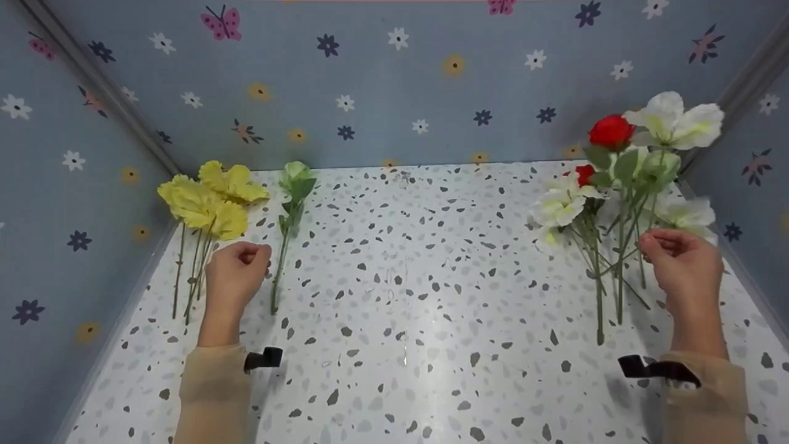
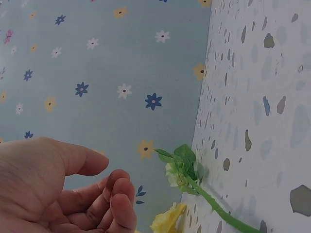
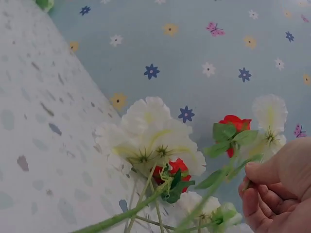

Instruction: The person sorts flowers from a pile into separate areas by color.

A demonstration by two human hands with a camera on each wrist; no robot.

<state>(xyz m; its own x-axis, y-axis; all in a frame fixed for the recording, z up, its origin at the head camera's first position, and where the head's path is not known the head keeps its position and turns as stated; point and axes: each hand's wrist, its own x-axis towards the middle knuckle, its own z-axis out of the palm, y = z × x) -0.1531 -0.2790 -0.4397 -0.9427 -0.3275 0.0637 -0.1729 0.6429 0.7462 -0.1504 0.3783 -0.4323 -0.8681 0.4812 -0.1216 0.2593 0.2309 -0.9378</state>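
Note:
My right hand (image 1: 687, 262) pinches a thin stem between thumb and fingertips, and a white flower (image 1: 678, 123) stands above it. In the right wrist view, the thumb and index finger of that hand (image 3: 282, 187) meet on the stem, below the white flower (image 3: 269, 121). Close beside it are a red rose (image 1: 611, 131) with green leaves and several white flowers (image 1: 561, 206); their stems cross. My left hand (image 1: 237, 271) is loosely curled and empty, between yellow flowers (image 1: 225, 219) and a pale green rose (image 1: 296, 179). The left wrist view shows a gap between its thumb and fingers.
The flowers lie on a white speckled tabletop (image 1: 394, 277), yellow ones at the left, white and red ones at the right. Blue floral-patterned panels (image 1: 370, 80) enclose the back and both sides. A black strap mount (image 1: 265, 357) sits on each sleeve.

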